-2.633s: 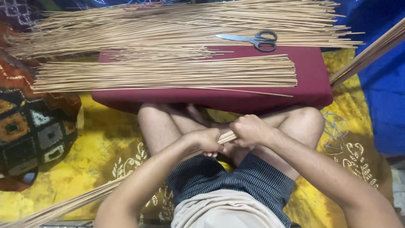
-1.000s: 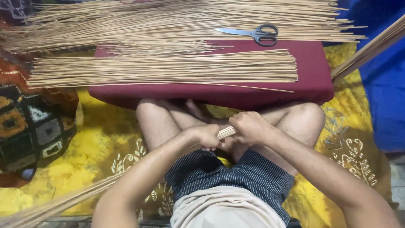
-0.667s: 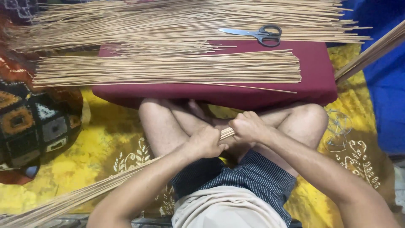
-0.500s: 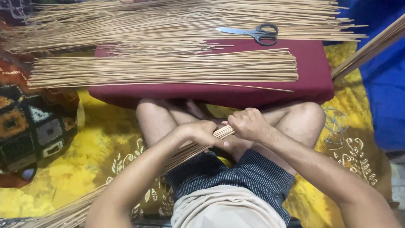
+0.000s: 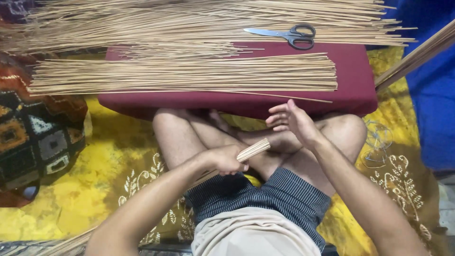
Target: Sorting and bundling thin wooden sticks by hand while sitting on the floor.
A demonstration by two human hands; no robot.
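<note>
Over our crossed legs, our left hand [image 5: 226, 160] is clamped around a bundle of thin sticks [image 5: 252, 149], whose cut end points toward two o'clock. Our right hand [image 5: 292, 121] hovers at one o'clock of that end, fingers spread, holding nothing. At twelve o'clock, a maroon cushion [image 5: 353, 90] bears loose sticks [image 5: 189, 76] and scissors [image 5: 289, 34].

The bundle of thin sticks [image 5: 253, 149] is pale tan, and its cut ends are all lining up flat. It is sitting tight inside the closed left hand [image 5: 227, 160] and is tilting up toward the right. The short end is sticking out over the crossed legs. The long end is running down past the arm.
</note>
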